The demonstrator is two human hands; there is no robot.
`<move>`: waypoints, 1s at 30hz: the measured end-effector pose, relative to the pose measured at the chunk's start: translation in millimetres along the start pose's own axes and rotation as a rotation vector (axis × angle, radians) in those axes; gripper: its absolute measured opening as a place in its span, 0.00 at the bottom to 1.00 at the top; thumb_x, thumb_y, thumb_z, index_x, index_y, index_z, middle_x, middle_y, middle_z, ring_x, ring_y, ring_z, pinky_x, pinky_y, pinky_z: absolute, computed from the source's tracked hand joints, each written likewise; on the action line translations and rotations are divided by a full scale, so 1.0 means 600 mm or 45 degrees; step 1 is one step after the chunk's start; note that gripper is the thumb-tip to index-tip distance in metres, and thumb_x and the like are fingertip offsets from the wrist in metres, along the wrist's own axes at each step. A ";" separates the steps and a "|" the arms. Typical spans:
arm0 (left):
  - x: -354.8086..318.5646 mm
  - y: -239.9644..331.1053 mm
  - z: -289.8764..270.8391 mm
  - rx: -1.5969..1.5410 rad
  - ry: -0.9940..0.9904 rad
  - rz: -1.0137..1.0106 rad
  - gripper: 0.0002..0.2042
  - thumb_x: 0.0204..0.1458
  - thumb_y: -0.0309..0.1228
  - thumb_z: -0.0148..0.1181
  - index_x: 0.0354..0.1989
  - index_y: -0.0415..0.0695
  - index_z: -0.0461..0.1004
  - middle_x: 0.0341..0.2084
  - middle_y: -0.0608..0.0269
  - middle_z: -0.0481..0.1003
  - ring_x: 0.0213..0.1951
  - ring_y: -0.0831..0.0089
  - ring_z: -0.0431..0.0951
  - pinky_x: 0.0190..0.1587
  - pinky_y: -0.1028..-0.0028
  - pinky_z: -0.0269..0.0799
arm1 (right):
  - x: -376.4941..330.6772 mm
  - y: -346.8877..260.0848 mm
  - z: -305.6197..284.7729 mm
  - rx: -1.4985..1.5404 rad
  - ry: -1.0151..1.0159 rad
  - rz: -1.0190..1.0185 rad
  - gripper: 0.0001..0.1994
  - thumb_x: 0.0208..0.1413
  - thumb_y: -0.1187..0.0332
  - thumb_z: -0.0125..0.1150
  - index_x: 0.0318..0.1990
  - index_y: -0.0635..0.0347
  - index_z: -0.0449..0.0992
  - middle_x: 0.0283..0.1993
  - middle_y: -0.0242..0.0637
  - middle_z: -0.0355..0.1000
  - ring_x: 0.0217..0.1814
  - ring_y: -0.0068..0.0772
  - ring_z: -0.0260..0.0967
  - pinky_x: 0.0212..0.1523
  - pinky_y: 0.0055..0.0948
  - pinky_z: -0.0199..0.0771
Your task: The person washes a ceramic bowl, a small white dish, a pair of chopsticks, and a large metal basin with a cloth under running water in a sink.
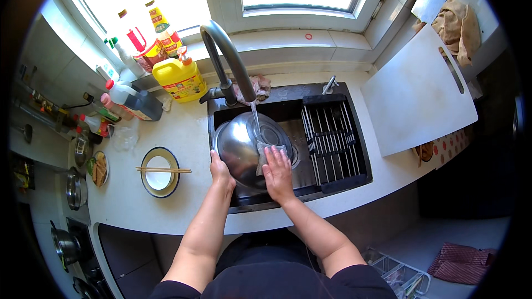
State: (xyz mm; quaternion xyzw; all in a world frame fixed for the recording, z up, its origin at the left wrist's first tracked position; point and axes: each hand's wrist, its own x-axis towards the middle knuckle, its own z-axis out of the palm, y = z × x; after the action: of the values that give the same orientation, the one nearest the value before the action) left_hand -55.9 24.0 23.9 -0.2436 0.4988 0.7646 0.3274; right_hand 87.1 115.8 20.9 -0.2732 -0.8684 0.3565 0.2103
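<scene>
Head view: a person washes a steel bowl tilted in the dark sink, under a thin stream from the curved tap. The left hand has its grip clamped on the bowl's near rim; the right hand lies flat, fingers together, pressing a grey cloth against the bowl's inside. The scrubbing likely goes best with the rim held firm, the bowl kept angled so water runs off, and the cloth worked in circles. A drying rack fills the sink's right half. On the tabletop stand a small bowl with chopsticks and a yellow jug. The bowl's underside and the sink drain are hidden; the left-edge pans blur out.
</scene>
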 end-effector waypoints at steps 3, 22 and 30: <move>0.001 -0.003 -0.014 -0.015 -0.066 0.022 0.28 0.59 0.52 0.32 0.46 0.37 0.65 0.43 0.51 0.69 0.45 0.59 0.72 0.49 0.59 0.70 | 0.029 0.116 0.017 0.089 -0.019 0.097 0.22 0.60 0.59 0.41 0.61 0.54 0.60 0.65 0.47 0.51 0.68 0.50 0.44 0.65 0.40 0.42; -0.001 0.001 -0.027 0.068 -0.223 0.237 0.28 0.59 0.53 0.35 0.49 0.37 0.65 0.44 0.58 0.69 0.47 0.66 0.69 0.51 0.66 0.65 | 0.103 0.154 0.033 0.260 0.122 0.186 0.24 0.61 0.58 0.37 0.65 0.48 0.52 0.68 0.45 0.43 0.70 0.53 0.38 0.66 0.45 0.38; 0.014 -0.008 -0.010 0.480 -0.168 0.578 0.28 0.60 0.50 0.37 0.33 0.32 0.73 0.30 0.58 0.74 0.33 0.70 0.73 0.39 0.72 0.69 | 0.029 -0.021 0.018 0.224 0.082 -0.184 0.23 0.55 0.65 0.48 0.60 0.49 0.61 0.67 0.43 0.46 0.69 0.56 0.38 0.65 0.48 0.38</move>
State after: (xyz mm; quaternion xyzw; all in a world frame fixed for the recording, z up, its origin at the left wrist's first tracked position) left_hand -57.6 21.7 13.1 -0.0108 0.6513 0.7264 0.2192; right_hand 63.5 113.8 26.1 -0.2016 -0.8439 0.4064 0.2864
